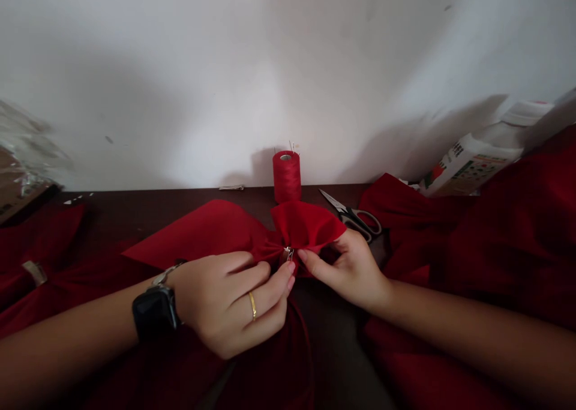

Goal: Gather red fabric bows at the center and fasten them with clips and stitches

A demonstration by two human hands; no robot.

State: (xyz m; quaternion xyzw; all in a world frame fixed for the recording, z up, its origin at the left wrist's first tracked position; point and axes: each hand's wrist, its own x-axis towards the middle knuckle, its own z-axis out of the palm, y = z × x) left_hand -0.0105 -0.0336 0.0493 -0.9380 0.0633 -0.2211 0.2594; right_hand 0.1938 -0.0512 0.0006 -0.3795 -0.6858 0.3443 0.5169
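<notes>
Risk, as judged: folds of the red cloth [207, 230] may slip loose if the clip [288, 253] is tugged or the right hand [350, 267] slackens. Needles [291, 147] in the spool [287, 179], just behind, might prick a careless reach. Cloth lies at centre over the table [330, 332], clip at its gathered waist. Left hand [234, 305]: fingers curled, tips pinched together on the clip's lower end. Right: partly curled, thumb beside the clip, fingers gripping the cloth's right flare.
</notes>
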